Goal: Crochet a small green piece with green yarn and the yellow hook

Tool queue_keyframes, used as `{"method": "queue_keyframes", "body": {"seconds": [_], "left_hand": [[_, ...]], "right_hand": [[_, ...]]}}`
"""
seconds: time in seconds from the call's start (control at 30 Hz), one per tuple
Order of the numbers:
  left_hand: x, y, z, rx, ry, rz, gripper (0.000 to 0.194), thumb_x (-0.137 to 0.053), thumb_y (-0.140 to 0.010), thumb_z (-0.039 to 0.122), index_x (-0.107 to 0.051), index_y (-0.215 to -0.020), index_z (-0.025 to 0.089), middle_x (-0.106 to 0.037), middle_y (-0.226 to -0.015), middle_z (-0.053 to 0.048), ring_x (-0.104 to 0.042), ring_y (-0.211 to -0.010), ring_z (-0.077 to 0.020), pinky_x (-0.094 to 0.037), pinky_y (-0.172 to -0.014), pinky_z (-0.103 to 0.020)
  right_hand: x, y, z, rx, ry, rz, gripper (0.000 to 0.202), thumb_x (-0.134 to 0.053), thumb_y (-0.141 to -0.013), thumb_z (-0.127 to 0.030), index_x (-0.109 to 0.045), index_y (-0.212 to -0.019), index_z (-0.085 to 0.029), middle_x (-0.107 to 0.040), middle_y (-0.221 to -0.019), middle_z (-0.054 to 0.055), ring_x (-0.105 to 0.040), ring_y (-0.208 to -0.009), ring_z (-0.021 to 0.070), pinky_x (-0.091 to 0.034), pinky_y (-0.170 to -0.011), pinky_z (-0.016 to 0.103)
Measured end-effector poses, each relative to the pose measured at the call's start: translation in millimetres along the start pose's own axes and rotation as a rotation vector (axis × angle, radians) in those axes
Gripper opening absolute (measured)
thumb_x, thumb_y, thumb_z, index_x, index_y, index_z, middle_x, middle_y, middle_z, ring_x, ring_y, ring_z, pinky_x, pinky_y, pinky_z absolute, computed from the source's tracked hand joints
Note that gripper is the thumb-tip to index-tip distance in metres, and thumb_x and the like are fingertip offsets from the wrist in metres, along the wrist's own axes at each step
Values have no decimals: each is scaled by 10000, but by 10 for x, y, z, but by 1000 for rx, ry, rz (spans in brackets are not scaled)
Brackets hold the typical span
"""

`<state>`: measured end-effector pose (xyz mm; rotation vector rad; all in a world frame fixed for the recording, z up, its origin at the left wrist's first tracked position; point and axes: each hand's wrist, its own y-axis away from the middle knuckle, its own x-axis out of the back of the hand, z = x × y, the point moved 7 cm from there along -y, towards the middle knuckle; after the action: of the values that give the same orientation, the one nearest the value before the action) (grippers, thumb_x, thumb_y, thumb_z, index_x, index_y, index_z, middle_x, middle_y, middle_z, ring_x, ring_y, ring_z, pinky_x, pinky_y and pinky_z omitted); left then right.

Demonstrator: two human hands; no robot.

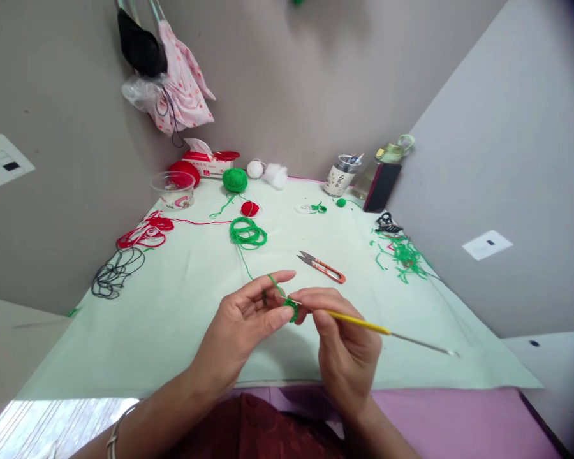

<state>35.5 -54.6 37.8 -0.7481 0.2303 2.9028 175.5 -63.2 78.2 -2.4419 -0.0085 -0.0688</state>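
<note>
- Left hand (242, 325): we have thumb and fingers pinched closed on the green crochet piece (293, 311), index finger extended above it.
- Right hand (349, 335): we have a pencil-style grip, closed on the yellow-handled crochet hook (358, 320). The near metal end is at the green crochet piece; the other metal end sticks out to the right past the hand.
- The green crochet piece sits between both hands, above the near part of the pale green tablecloth (182, 331). It's partly covered by fingers, so we can't tell its full shape or which stitch the tip is in.
- Yarn feed: we see a strand crossing the left index finger, and one running back to the loose green yarn loops (247, 233) on the cloth.
- Just beyond the hands, slightly right: orange-handled thread snips (321, 266), lying flat, blades pointing left.
- Behind the loops we have a small red yarn ball (249, 208), then a larger green yarn ball (235, 180), a white yarn ball (255, 168) and white stuffing (276, 175) near the wall.
- Left side: clear plastic tub (173, 199), red yarn tangle (146, 233), black cord (117, 274).
- Right side: pen cup (338, 181), dark phone (383, 187) leaning upright against a bottle (367, 177), tiny green ball (341, 202), heap of green yarn scraps (408, 255).
</note>
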Motion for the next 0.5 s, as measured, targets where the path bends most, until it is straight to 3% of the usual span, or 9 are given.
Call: {"method": "queue_keyframes", "body": {"seconds": [0.1, 0.2, 0.27, 0.37, 0.5], "left_hand": [[0, -16, -33, 32, 68, 45, 434, -958, -797, 320, -852, -1218, 316, -708, -877, 12, -643, -886, -139, -497, -884, -258], [-44, -42, -117, 173, 207, -3, 462, -965, -774, 330, -856, -1219, 268, -721, -907, -11, -626, -876, -131, -502, -880, -256], [-56, -60, -134, 233, 264, -37, 424, -959, -766, 307, -873, -1174, 228, -711, -906, -19, -607, -837, -117, -506, -865, -254], [-2, -89, -73, 178, 208, -6, 344, -933, -779, 274, -887, -1115, 217, -683, -878, -5, -593, -812, -111, -500, -849, -252], [7, -84, 3, 43, 42, 8, 355, -919, -811, 273, -867, -1162, 279, -694, -867, 9, -637, -861, -143, -507, -890, -284]], "right_hand": [[-8, 70, -60, 136, 239, -9, 322, -621, -1023, -71, -802, -1179, -287, -783, -1041, 52, -745, -896, 175, -620, -734, 291], [-7, 116, -104, 248, 398, -35, 370, -645, -995, -46, -803, -1227, -287, -785, -1101, 76, -761, -937, 196, -626, -741, 307], [77, 83, -55, 165, 294, 23, 339, -629, -1008, -60, -804, -1195, -283, -790, -996, 58, -751, -875, 194, -620, -721, 318], [173, 20, 107, -62, -9, 124, 231, -615, -1048, -150, -814, -1069, -267, -754, -864, 27, -700, -700, 160, -597, -651, 311], [55, -17, 237, -202, -200, 65, 176, -657, -1049, -248, -829, -1012, -256, -773, -913, 36, -696, -697, 143, -602, -643, 280]]}}
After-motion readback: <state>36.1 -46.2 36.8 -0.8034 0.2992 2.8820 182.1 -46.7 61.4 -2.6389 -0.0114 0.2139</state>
